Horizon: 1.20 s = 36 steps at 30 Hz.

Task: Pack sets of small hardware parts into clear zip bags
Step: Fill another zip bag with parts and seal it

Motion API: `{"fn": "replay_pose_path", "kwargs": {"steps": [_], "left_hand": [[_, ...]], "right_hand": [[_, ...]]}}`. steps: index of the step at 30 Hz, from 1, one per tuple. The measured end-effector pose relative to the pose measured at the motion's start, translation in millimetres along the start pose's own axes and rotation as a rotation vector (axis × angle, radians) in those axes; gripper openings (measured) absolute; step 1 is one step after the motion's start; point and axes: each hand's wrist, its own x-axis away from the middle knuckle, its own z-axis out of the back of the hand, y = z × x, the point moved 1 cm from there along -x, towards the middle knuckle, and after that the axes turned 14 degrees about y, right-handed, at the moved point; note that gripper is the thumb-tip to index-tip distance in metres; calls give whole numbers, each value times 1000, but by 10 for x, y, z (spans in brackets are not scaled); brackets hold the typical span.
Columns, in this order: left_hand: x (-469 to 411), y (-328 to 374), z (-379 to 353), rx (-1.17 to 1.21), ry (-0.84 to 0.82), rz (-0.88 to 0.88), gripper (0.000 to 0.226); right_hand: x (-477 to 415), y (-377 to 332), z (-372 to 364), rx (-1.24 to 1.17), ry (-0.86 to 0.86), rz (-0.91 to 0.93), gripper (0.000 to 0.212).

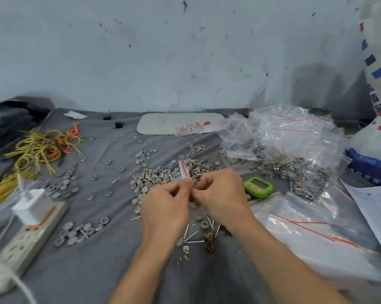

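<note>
Pinching one small zip bag (183,170) between them, the left hand (165,200) and the right hand (222,194) meet over the middle of the worktop, fingers curled tight at the bag's lower part. Its clear, red-striped top sticks up just beyond the knuckles; motion blur hides what is inside.

A wrinkled grey cloth (110,270) covers the worktop. Just beyond the hands lies one dense heap of grey round caps (150,181) — too many to count — touching a smaller tangle of thin shiny pins (198,166). More caps lie scattered singly towards the left edge. Near the front edge, between the forearms, sit a few brass-coloured clips (208,242) among loose pins.

One green, rounded timer (258,187) lies just right of the right hand. Towards the far right corner, a pile of filled bags (294,154) — crinkled clear plastic — holds the same parts, and flat empty bags (305,227) spread along the right edge.

At the left edge are one beige power strip (29,240) with one white charger (32,205) plugged in, and a loose bunch of yellow and orange rubber bands (38,150). Two small black blocks (118,125) lie near the far edge.
</note>
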Motion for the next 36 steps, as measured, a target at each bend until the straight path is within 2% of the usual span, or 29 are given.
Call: {"fn": "replay_pose_path", "kwargs": {"steps": [4, 7, 9, 13, 15, 17, 21, 23, 26, 31, 34, 36], "left_hand": [[-104, 33, 28, -108, -100, 44, 30], [-142, 56, 81, -122, -181, 76, 27], [-167, 45, 120, -102, -232, 101, 28], [-238, -51, 212, -70, -265, 106, 32], [-242, -56, 260, 52, -345, 172, 42], [-224, -23, 302, 95, -398, 172, 48], [-207, 21, 344, -150, -353, -69, 52], [-198, 84, 359, -231, -344, -115, 49], [-205, 191, 355, -245, -316, -64, 39], [-190, 346, 316, -127, -203, 72, 16], [-165, 375, 246, -111, -223, 103, 15], [-148, 362, 198, -11, -285, 153, 18]], "right_hand": [[67, 0, -91, 109, 17, 163, 34], [59, 22, -129, 162, 6, 214, 34], [74, 6, -131, 142, -70, 202, 33], [141, -57, -126, -83, -213, 114, 9], [149, -59, -122, -124, -194, 96, 19], [148, -82, -113, -145, -149, 79, 18], [155, -120, -159, -157, -118, 78, 9], [142, -126, -170, -139, -130, 71, 5], [66, -127, -106, -132, -112, 52, 13], [-54, -101, 83, -94, -82, 40, 35], [-86, -45, 157, -131, -121, 32, 36], [-110, -9, 177, -148, -148, 33, 38]]}}
